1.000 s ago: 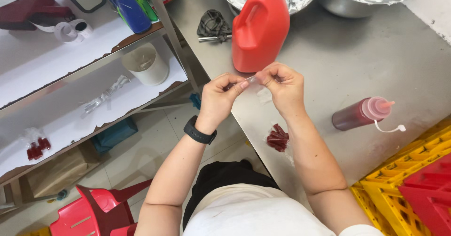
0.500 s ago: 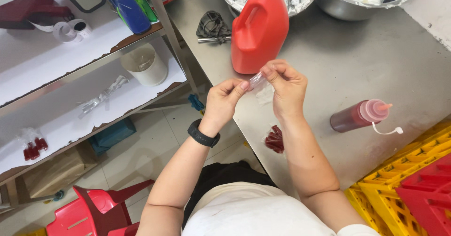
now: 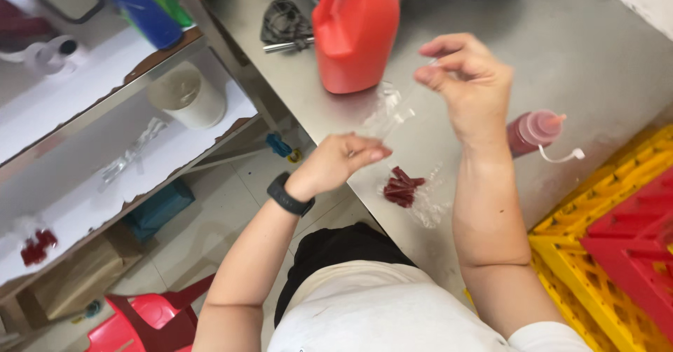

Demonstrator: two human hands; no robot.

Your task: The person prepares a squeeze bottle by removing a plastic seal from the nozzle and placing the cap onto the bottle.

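While the right hand (image 3: 468,85) is raised over the steel worktop (image 3: 596,64), its thumb and fingertips are pinched on the upper end of a clear plastic bag (image 3: 392,110). Bag hangs stretched and slanted down toward the left hand (image 3: 336,164). Left hand: fingers curled, thumb and forefinger closed on the lower end of the bag, as far as can be seen; contact point is partly blurred. Left wrist carries a black watch (image 3: 289,195). Bag sits in the air above the worktop edge, between the two hands, just in front of the red jug (image 3: 354,29).

On the worktop:
- red jug, upright, behind the bag.
- small pile of dark red pieces (image 3: 401,186) on a scrap of clear film, just beside the left hand, near the worktop edge.
- red squeeze bottle (image 3: 536,131), lying on its side, to the right of the right forearm, cap loose on its tether.
- dark mesh bundle (image 3: 284,21), left of the jug.

Yellow crate (image 3: 596,254) at lower right, red crate (image 3: 641,233) inside it. Shelf at left bears a white tub (image 3: 188,98).
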